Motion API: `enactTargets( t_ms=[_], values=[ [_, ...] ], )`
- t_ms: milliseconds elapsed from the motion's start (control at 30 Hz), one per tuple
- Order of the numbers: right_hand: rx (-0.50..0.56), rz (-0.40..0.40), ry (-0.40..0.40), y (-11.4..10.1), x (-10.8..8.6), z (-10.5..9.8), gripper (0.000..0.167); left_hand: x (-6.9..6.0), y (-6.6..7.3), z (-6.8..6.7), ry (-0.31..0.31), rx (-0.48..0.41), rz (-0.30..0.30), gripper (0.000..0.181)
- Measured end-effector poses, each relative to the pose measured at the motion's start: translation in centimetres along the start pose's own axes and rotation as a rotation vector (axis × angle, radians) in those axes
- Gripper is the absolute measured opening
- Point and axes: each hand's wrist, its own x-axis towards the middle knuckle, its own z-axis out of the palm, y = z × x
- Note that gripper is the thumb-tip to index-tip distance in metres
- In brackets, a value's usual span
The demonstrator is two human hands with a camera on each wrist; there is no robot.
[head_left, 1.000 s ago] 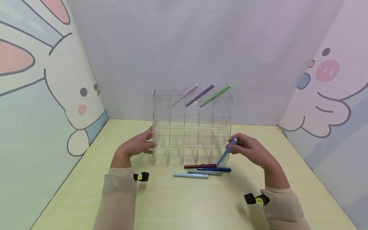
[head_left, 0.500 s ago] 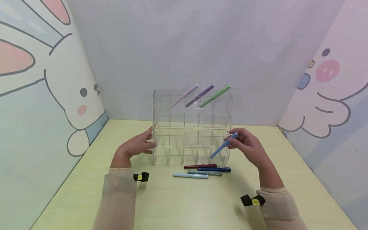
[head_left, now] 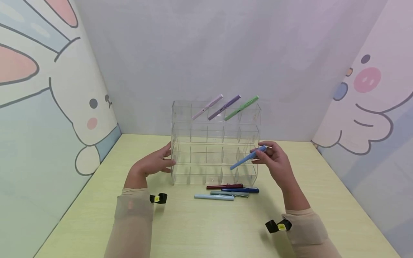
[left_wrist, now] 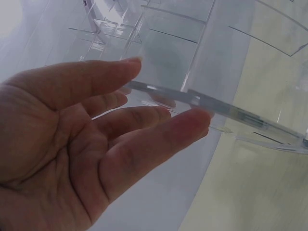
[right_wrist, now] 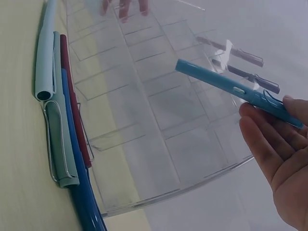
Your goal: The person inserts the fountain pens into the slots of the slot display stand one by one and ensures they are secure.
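Note:
A clear tiered rack (head_left: 214,157) stands on the table. My right hand (head_left: 274,161) pinches a blue pen (head_left: 246,158) near its upper end, in front of the rack's right side; in the right wrist view the pen (right_wrist: 226,86) tilts across the compartments, thumb and fingers (right_wrist: 269,139) at its clip end. At the rack's left side is my left hand (head_left: 154,163), fingers mostly straight; the left wrist view shows the thumb and fingers (left_wrist: 159,139) at the clear edge (left_wrist: 231,111). Lilac (head_left: 207,106), purple (head_left: 224,107) and green (head_left: 242,108) pens lean in the top tier.
Before the rack lie a dark red pen (head_left: 224,186), a dark blue pen (head_left: 240,190), a grey-green pen (head_left: 229,194) and a light blue pen (head_left: 214,197), close together on the table (head_left: 200,229). A pale wall (head_left: 206,53) rises behind.
My right hand has lifted the blue pen up and to the left, off the spot above the lying pens, and its tilt has become flatter. The left hand has stayed put.

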Motion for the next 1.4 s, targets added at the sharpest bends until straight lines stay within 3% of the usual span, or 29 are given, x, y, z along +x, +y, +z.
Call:
enactTargets(
  t_ms=[400, 600, 767, 1100, 1400],
  values=[
    [0.168, -0.094, 0.134, 0.5, 0.4, 1.3, 0.037, 0.1, 0.0, -0.2, -0.013, -0.006, 0.024, 0.084],
    [0.255, -0.13, 0.227, 0.5, 0.8, 1.9, 0.038, 0.3, -0.2, -0.1, -0.012, -0.011, 0.015, 0.085],
    [0.305, -0.156, 0.261, 0.5, 1.7, 2.6, 0.035, 0.3, -0.3, 0.0, -0.01, -0.007, 0.007, 0.085],
    [0.336, -0.27, 0.324, -0.8, 5.3, 3.5, 0.04, 0.0, 0.1, 0.1, -0.009, 0.002, 0.018, 0.085],
    [0.37, -0.32, 0.29, -2.8, 8.8, 4.6, 0.036, -0.2, 0.5, 0.2, 0.0, 0.007, 0.001, 0.084]
  ],
)
